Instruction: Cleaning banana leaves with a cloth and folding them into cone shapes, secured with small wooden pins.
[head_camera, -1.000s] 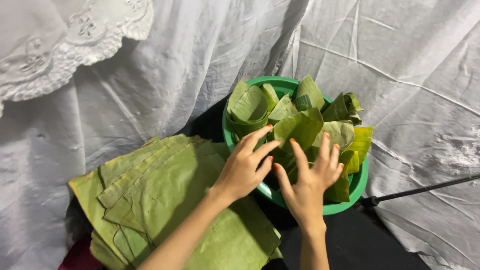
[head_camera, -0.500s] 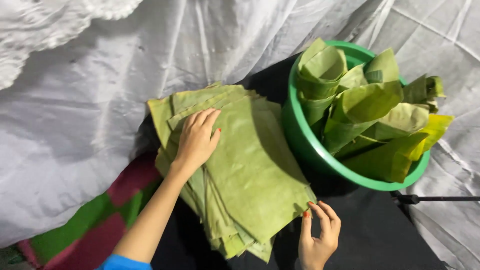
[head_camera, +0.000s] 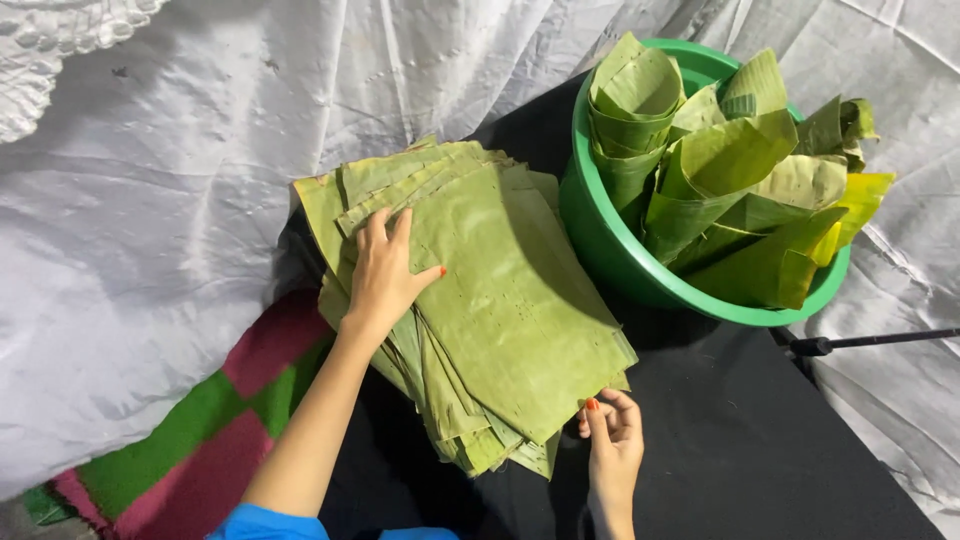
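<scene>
A thick stack of flat green banana leaf sheets (head_camera: 500, 300) lies on a black surface. My left hand (head_camera: 385, 275) rests flat on the stack's left part, fingers spread. At the stack's near right corner, my right hand (head_camera: 610, 430) touches the edge of the top sheets with its fingertips; it is not clear whether it pinches a sheet. To the right stands a green plastic basin (head_camera: 610, 255) filled with rolled and folded banana leaves (head_camera: 730, 170), some yellowing.
White cloth (head_camera: 150, 200) drapes behind and on the left, and more on the right. A red and green checked mat (head_camera: 230, 400) shows at lower left. A thin black rod (head_camera: 880, 340) crosses at the right edge.
Both hands left the leaves in the basin and moved to the flat stack. Since half a second ago, my right hand has come up to the stack's near corner.
</scene>
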